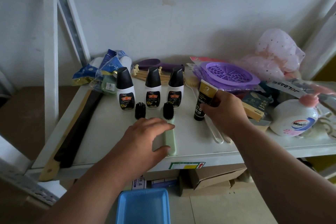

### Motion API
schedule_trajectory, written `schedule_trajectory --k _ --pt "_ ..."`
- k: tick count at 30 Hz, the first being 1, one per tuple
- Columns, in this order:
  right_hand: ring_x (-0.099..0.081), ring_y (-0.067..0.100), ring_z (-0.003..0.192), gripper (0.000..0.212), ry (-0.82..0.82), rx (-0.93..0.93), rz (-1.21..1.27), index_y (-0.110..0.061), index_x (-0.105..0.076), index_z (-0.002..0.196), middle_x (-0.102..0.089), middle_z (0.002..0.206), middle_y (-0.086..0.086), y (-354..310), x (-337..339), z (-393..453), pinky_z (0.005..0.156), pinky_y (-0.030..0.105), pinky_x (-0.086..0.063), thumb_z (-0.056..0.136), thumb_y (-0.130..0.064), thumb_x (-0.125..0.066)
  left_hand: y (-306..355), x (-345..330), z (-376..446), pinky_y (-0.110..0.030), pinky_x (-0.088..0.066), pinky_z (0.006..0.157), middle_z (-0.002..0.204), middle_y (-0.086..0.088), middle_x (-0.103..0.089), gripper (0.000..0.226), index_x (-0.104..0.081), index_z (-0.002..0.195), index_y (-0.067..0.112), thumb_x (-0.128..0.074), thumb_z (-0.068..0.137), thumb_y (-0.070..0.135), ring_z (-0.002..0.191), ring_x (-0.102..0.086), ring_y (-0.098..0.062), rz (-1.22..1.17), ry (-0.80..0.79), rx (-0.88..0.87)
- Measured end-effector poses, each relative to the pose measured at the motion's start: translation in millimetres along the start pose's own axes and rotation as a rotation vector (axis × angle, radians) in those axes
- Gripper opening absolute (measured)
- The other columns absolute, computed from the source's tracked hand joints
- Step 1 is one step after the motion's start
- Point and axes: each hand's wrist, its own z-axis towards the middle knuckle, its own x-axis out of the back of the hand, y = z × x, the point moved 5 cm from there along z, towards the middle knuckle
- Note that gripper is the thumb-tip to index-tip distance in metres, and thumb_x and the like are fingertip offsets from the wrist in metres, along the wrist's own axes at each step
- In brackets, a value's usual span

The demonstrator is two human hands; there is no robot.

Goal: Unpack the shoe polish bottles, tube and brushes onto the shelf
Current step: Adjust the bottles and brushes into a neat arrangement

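On the white shelf (190,143), three polish bottles (152,88) stand upright in a row, black caps up, and the right hand (224,112) pinches the black-and-gold tube (202,102) between thumb and fingers just right of them, cap end down on the shelf surface. The left hand (145,140) lies spread over the brushes: its fingers cover the handle of the left brush (140,110), and the green brush (170,132) runs beside the thumb, black bristles pointing toward the bottles. Whether that hand grips anything, I cannot tell. Behind stands a purple strainer (231,74), right of it a soap pump bottle (294,118), left a blue packet (101,71). Below the shelf edge sits a blue tray (143,205) and cardboard boxes (212,178); the wall (163,14) is plain white.
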Motion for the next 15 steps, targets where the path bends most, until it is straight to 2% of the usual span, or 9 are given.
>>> schedule_trajectory --k 6,11,15 --pt "-0.063 0.0 0.072 0.026 -0.003 0.0 -0.008 -0.024 -0.075 0.108 -0.073 0.086 -0.011 -1.2 1.6 -1.6 0.055 0.016 -0.041 0.084 -0.032 -0.08 -1.3 -0.1 0.0 -0.031 -0.038 0.117 0.142 0.027 -0.054 0.057 -0.06 0.146 0.042 -0.079 0.092 0.04 0.136 -0.043 0.001 0.001 0.004 -0.006" --pt "-0.064 0.001 0.075 0.03 -0.034 -0.012 -0.007 -0.024 -0.074 0.112 -0.074 0.091 -0.01 -2.5 0.8 -3.4 0.058 0.017 -0.044 0.084 -0.033 -0.08 -5.1 4.2 1.3 -0.03 -0.039 0.116 0.141 0.026 -0.057 0.055 -0.063 0.145 0.041 -0.079 0.092 0.037 0.134 -0.046 -0.001 0.003 0.023 -0.01" --pt "-0.064 0.006 0.074 0.03 0.004 -0.021 -0.005 -0.026 -0.069 0.107 -0.071 0.086 -0.012 -7.8 6.1 -3.9 0.056 0.022 -0.046 0.084 -0.044 -0.077 -12.8 13.1 2.8 -0.011 -0.03 0.109 0.137 0.029 -0.056 0.055 -0.064 0.144 0.042 -0.08 0.091 0.037 0.132 -0.046 0.005 0.008 0.06 -0.017"
